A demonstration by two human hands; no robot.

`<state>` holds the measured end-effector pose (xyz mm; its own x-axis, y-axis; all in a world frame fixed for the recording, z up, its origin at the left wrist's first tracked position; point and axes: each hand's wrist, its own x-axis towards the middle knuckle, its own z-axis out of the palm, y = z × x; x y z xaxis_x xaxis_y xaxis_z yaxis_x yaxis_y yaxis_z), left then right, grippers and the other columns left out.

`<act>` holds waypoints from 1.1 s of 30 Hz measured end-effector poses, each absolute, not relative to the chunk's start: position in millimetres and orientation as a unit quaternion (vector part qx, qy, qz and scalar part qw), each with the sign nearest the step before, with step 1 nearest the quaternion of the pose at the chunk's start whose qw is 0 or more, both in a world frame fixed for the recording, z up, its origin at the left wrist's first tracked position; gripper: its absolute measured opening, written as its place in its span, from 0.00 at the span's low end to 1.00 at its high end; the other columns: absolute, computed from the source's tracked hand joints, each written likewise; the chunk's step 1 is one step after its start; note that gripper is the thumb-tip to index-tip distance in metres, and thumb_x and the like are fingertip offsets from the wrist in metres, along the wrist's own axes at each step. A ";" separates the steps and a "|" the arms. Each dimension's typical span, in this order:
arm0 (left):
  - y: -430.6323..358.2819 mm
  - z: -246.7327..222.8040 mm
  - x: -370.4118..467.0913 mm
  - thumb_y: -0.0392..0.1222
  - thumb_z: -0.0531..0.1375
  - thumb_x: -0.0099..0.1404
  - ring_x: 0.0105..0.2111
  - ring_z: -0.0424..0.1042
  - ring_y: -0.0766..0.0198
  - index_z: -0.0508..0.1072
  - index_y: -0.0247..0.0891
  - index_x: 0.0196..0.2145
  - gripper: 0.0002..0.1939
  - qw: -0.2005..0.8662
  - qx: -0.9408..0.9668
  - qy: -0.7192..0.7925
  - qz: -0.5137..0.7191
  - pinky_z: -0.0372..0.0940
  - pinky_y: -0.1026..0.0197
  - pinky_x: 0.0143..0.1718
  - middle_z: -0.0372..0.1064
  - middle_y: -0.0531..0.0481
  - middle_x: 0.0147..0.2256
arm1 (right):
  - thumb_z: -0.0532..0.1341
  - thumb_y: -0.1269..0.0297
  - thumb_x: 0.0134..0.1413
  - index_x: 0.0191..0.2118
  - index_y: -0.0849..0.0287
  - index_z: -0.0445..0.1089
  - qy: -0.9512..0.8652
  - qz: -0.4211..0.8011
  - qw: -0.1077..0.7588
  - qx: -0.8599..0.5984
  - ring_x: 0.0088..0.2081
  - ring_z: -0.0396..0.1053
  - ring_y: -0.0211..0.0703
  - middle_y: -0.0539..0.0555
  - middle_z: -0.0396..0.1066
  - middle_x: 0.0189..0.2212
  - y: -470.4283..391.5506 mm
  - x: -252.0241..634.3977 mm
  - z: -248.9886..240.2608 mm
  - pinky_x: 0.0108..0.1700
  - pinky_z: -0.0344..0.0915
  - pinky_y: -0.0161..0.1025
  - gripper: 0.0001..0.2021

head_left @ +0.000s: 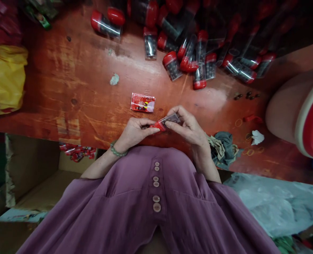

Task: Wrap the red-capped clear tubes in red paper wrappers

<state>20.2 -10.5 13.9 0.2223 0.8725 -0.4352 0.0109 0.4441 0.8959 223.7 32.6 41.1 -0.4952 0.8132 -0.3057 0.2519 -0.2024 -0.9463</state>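
Observation:
Between my two hands, over the table's near edge, is a clear container with a red end [169, 120] and dark contents. My left hand [137, 132], with a green bead bracelet at the wrist, pinches its red end. My right hand [186, 127] grips the clear end, thumb on top and fingers behind. A red printed packet [142, 103] lies flat on the table just beyond my left hand. Farther back, several similar red-capped containers [172, 66] lie in a loose pile.
A big pale bucket with red [286, 102] stands at the right, near crumpled cloth [223, 148] and rubber bands. A yellow bag [5, 81] is at the left. Below the table [87, 88], a cardboard box [35, 158] sits by red packets [78, 151].

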 end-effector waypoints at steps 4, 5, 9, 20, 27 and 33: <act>-12.2 13.7 28.4 0.47 0.67 0.56 0.28 0.74 0.64 0.82 0.37 0.34 0.11 0.650 0.404 0.540 0.350 0.69 0.63 0.32 0.80 0.48 0.31 | 0.62 0.59 0.61 0.41 0.56 0.62 -0.603 0.626 0.207 -0.450 0.28 0.64 0.31 0.45 0.66 0.30 31.1 222.3 41.3 0.29 0.63 0.30 0.09; -12.3 13.8 29.7 0.46 0.67 0.56 0.28 0.74 0.64 0.82 0.37 0.33 0.11 0.629 0.420 0.549 0.356 0.69 0.63 0.32 0.80 0.49 0.30 | 0.62 0.59 0.61 0.41 0.56 0.62 -0.601 0.627 0.202 -0.452 0.28 0.65 0.31 0.46 0.66 0.30 30.8 221.3 40.8 0.29 0.64 0.30 0.09; -10.8 14.9 29.6 0.44 0.67 0.57 0.29 0.73 0.65 0.82 0.37 0.34 0.09 0.574 0.471 0.560 0.368 0.68 0.63 0.34 0.79 0.49 0.30 | 0.63 0.57 0.59 0.41 0.55 0.62 -0.560 0.670 0.216 -0.437 0.28 0.67 0.30 0.46 0.67 0.32 31.3 217.5 36.8 0.28 0.68 0.29 0.12; -18.4 18.2 14.4 0.44 0.75 0.45 0.33 0.78 0.63 0.79 0.36 0.44 0.27 0.707 0.322 0.516 0.361 0.72 0.63 0.38 0.80 0.48 0.36 | 0.70 0.54 0.49 0.37 0.56 0.63 -0.417 0.709 0.302 -0.483 0.23 0.67 0.29 0.43 0.69 0.26 21.6 204.7 26.0 0.26 0.70 0.29 0.18; -26.8 7.8 16.0 0.49 0.73 0.50 0.27 0.79 0.62 0.81 0.34 0.33 0.17 0.741 0.198 0.521 0.373 0.74 0.65 0.28 0.80 0.45 0.29 | 0.71 0.54 0.47 0.36 0.55 0.63 -0.375 0.682 0.372 -0.506 0.24 0.65 0.29 0.42 0.66 0.26 10.4 196.4 15.2 0.26 0.70 0.29 0.18; -24.6 11.1 18.9 0.57 0.73 0.47 0.27 0.78 0.62 0.80 0.35 0.30 0.22 0.733 0.157 0.504 0.429 0.74 0.63 0.30 0.79 0.45 0.28 | 0.71 0.52 0.45 0.36 0.53 0.61 -0.321 0.677 0.403 -0.526 0.25 0.67 0.31 0.43 0.67 0.28 7.4 189.9 13.6 0.27 0.71 0.30 0.20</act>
